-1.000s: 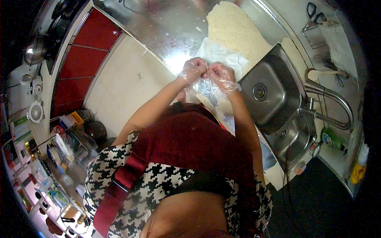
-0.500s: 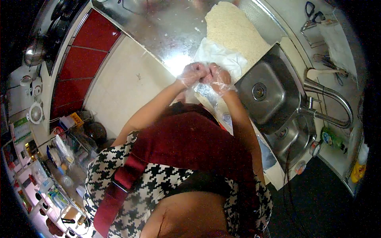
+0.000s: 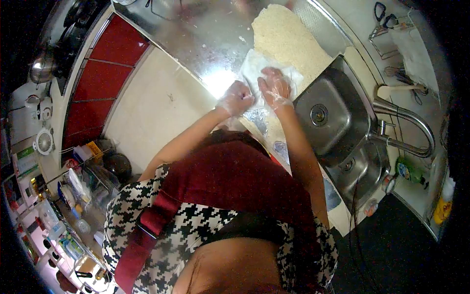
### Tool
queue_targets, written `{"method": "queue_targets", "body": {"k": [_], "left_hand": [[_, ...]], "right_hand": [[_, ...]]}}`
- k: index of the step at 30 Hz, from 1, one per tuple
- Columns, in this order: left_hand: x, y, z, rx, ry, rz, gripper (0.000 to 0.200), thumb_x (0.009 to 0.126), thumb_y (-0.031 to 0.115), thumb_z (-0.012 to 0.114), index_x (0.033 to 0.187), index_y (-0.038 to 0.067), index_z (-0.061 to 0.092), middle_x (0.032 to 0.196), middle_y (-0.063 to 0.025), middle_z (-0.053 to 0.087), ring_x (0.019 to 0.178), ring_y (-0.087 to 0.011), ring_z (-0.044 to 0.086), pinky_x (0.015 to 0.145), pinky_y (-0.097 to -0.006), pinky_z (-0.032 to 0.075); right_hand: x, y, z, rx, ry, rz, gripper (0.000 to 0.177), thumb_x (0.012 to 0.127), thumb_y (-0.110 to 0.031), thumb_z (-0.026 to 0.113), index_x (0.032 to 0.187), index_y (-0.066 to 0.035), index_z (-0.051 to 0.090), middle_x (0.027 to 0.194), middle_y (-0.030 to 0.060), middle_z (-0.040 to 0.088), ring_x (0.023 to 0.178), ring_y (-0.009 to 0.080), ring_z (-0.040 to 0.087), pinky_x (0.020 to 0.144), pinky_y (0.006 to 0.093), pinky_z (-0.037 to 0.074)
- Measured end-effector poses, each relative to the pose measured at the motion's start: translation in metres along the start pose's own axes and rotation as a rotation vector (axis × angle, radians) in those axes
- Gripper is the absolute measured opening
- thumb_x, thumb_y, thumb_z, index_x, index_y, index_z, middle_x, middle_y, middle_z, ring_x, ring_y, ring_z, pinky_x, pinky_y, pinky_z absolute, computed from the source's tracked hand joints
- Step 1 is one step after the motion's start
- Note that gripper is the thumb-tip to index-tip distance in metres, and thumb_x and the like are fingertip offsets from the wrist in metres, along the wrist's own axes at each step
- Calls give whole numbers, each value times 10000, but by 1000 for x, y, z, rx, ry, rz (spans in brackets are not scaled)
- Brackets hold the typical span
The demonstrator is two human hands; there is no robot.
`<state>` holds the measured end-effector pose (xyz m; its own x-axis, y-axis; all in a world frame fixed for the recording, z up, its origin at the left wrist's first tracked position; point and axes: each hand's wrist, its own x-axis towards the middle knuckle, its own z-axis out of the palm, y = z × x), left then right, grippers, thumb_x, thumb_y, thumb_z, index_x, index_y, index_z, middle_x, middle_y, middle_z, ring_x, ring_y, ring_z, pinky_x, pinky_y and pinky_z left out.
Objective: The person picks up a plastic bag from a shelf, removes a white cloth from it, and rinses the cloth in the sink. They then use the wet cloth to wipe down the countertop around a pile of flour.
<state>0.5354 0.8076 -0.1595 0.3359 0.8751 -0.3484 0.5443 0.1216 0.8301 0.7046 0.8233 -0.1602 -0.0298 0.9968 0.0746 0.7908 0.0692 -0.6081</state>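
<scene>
A white cloth or paper sheet (image 3: pixel 253 63), spread out and slightly wrinkled, lies on the counter beside the sink. My right hand (image 3: pixel 275 87), in a clear plastic glove, rests on it with its fingers stretched out and apart. At the sheet's left edge my left hand (image 3: pixel 237 99), gloved the same way, is curled closed. Whatever its fingers hold, if anything, is hidden. Just below the hands, a shiny silvery patch like foil (image 3: pixel 257 117) shows at the counter's front edge.
A speckled beige slab or mat (image 3: pixel 286 36) lies beyond the sheet on the metal counter (image 3: pixel 196 44). To the right is a steel double sink (image 3: pixel 338 93) with a curved faucet (image 3: pixel 416 117). Scissors (image 3: pixel 384 14) hang at the back right. Red cabinet fronts (image 3: pixel 107 59) stand at left.
My hands were together over the sheet and have come apart. The right hand moved slightly up and opened flat on the sheet, which now looks more spread. The left hand stays curled.
</scene>
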Motion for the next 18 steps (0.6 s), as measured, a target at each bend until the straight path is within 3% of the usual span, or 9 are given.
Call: {"method": "queue_targets", "body": {"k": [2, 4, 6, 8, 11, 13, 14, 16, 18], "left_hand": [[0, -3, 11, 235, 204, 337, 116, 707, 109, 587, 788, 25, 580, 1007, -167, 526, 872, -279, 536, 737, -364, 453], [3, -12, 18, 418, 172, 429, 160, 700, 91, 546, 836, 18, 590, 1080, -210, 483, 919, -337, 514, 768, -373, 444], [6, -22, 22, 826, 44, 654, 291, 755, 143, 505, 984, -32, 541, 1066, -195, 499, 1031, -316, 459, 908, -387, 374], [2, 0, 15, 1002, -148, 559, 314, 727, 140, 521, 995, -20, 550, 1090, -176, 494, 1065, -328, 434, 915, -377, 375], [4, -14, 18, 548, -74, 444, 318, 722, 170, 561, 991, 0, 566, 1102, -168, 487, 1082, -315, 432, 915, -360, 378], [-10, 10, -3, 597, -1, 779, 227, 746, 234, 590, 873, 46, 593, 953, -152, 559, 891, -286, 531, 798, -372, 434], [-10, 9, -6, 596, 4, 778, 227, 746, 234, 590, 873, 46, 593, 953, -152, 559, 891, -286, 531, 798, -372, 434], [-7, 8, -12, 150, 47, 463, 298, 732, 338, 639, 784, 56, 560, 874, -123, 552, 798, -261, 532, 748, -355, 440], [4, 9, -15, -312, 239, 266, 249, 728, 278, 675, 796, 75, 549, 835, -106, 528, 727, -205, 535, 670, -314, 456]], "right_hand": [[16, -12, -13, -213, 128, -158, 426, 751, -271, 609, 1109, -70, 492, 1061, 151, 554, 994, 336, 506, 856, 412, 404], [33, 1, 5, -272, 216, -148, 478, 740, -280, 620, 1147, -81, 470, 1106, 147, 527, 1039, 341, 471, 888, 409, 378], [45, 14, 20, -330, 303, -139, 532, 728, -290, 631, 1186, -92, 447, 1152, 144, 501, 1084, 347, 435, 921, 407, 352], [53, 24, 24, -387, 172, -108, 539, 722, -299, 633, 1183, -80, 460, 1103, 158, 529, 1027, 344, 484, 904, 408, 376], [50, 26, 27, -237, -18, 64, 426, 724, -260, 636, 1090, -67, 538, 1056, 178, 546, 958, 344, 525, 878, 423, 394], [42, 20, 15, -172, -19, 57, 368, 741, -262, 620, 1070, -109, 562, 1069, 161, 555, 959, 322, 537, 865, 408, 407], [37, 15, 10, -104, -15, 52, 313, 758, -264, 603, 1050, -151, 586, 1081, 143, 565, 960, 300, 548, 852, 393, 419], [30, 15, 11, 105, 62, 22, 268, 755, -237, 601, 1004, -138, 602, 1040, 139, 576, 917, 299, 554, 818, 390, 429], [24, 16, 10, 314, 138, -2, 225, 751, -210, 599, 958, -124, 618, 1000, 135, 587, 875, 298, 560, 785, 386, 439]]}}
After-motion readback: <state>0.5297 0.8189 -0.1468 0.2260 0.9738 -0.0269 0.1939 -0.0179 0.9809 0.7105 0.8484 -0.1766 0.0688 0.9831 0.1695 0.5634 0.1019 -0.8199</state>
